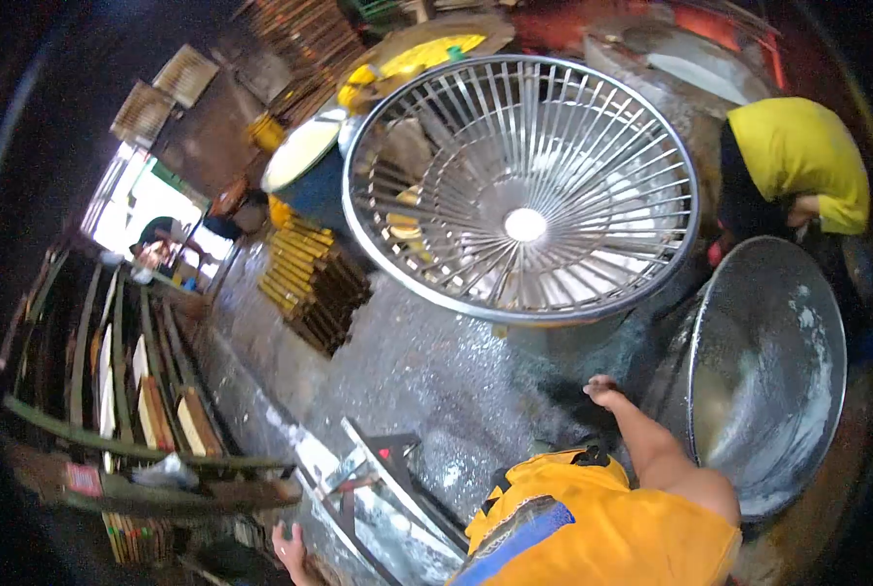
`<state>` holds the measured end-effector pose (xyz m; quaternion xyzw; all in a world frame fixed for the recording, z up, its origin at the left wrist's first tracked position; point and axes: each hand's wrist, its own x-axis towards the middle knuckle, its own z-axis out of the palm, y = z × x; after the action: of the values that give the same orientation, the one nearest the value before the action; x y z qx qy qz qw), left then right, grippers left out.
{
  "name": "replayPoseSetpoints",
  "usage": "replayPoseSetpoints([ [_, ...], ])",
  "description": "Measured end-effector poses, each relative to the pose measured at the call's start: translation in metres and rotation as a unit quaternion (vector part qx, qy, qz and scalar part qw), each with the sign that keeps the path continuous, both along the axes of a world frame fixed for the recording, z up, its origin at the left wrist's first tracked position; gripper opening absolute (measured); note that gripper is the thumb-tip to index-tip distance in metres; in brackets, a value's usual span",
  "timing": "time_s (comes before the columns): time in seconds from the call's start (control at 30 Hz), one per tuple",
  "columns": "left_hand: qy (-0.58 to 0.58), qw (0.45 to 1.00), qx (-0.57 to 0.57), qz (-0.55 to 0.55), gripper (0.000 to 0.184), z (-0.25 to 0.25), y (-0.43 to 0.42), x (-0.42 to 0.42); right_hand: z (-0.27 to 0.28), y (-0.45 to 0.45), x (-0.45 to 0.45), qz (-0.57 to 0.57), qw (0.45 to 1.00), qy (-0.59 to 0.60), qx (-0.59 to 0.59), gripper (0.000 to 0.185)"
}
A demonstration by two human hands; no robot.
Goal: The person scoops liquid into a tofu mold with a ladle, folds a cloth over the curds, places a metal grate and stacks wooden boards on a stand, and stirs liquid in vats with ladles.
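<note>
My left hand point(290, 549) is at the lower left edge, fingers apart and nothing in it, near a metal-edged frame point(397, 523) low on the floor. In front of my orange shirt, my right hand point(603, 391) hangs over the wet floor, small and slightly blurred. Its fingers look loosely parted, and I see nothing in them. Beyond it stands a large round metal rack point(525, 314) with many spokes running to a bright centre; the hand is apart from its rim. To the right of my right arm, a big metal basin point(768, 391) with whitish residue stands tilted on its side.
A person in a yellow shirt point(798, 161) bends behind the basin. Stacked slatted frames point(309, 283) stand left of the round rack. Wooden racking point(153, 449) lines the left side. Another person point(168, 239) is by the bright doorway. A round vat point(304, 156) holds pale contents.
</note>
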<state>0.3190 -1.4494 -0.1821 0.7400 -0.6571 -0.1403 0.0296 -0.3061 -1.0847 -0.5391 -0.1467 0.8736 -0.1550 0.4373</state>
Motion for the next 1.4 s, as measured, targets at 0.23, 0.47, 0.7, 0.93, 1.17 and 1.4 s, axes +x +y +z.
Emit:
replayPoseSetpoints([
  [0.23,0.21,0.958,-0.009,-0.193,0.052,-0.054,-0.179,-0.242,0.127,-0.004,-0.047,-0.57,0.737,-0.046,-0.36,0.023],
  [0.47,0.569,0.786,0.051,-0.237,0.062,-0.104,-0.235,-0.514,0.219,0.009,-0.166,-0.542,0.656,0.401,-0.339,0.021],
  [0.7,0.656,0.723,0.055,-0.212,0.075,-0.096,-0.223,-0.588,0.279,-0.074,-0.238,-0.481,0.791,0.332,-0.181,0.048],
  [0.93,0.667,0.714,0.031,-0.211,0.082,-0.084,-0.219,-0.587,0.261,-0.065,-0.237,-0.583,0.734,0.265,-0.225,0.046],
  [1.17,0.694,0.678,0.086,-0.227,0.081,-0.094,-0.299,-0.622,0.27,-0.096,-0.192,-0.607,0.72,0.273,-0.198,0.025],
  [1.4,0.609,0.699,0.175,-0.332,0.055,-0.097,-0.47,-0.716,0.299,-0.232,-0.03,-0.752,0.547,0.139,-0.342,0.013],
])
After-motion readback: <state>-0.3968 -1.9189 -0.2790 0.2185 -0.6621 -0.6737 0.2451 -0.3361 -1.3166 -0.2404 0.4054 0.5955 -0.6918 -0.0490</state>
